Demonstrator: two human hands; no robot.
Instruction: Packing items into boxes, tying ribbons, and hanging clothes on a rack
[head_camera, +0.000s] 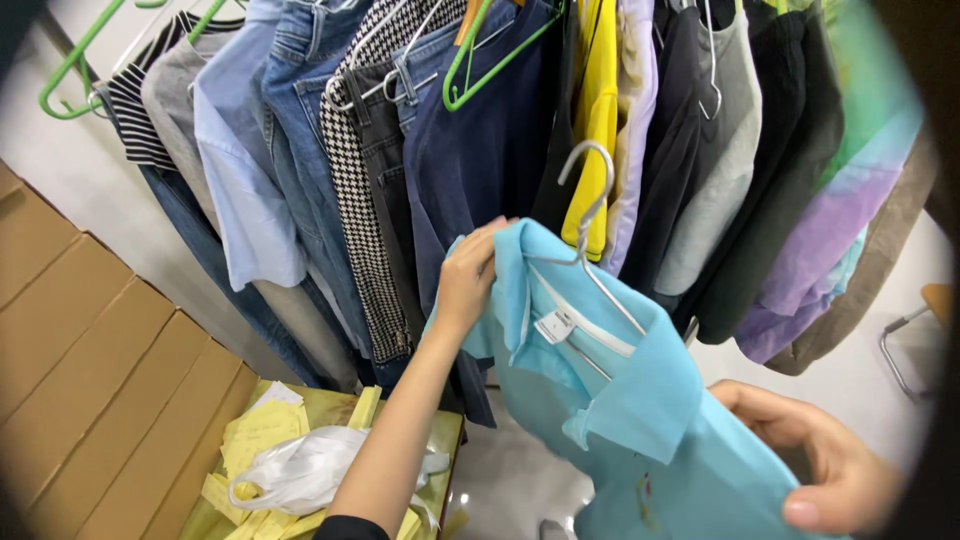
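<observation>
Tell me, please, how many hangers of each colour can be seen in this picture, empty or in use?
Green plastic hangers: 3 in view, two at the upper left and one over the navy garment.
Silver wire hangers: 4 that I can make out, one inside the light blue shirt held by the left hand and right hand.
Total: 7.

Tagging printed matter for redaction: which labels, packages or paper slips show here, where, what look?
Neck label: small white rectangle inside the collar of the light blue shirt.
Paper slips: pale yellow, heaped in the yellow-green box, lower left.
Plastic bag: white, crumpled, on the slips.
Cardboard sheets: brown, flat, far left.
</observation>
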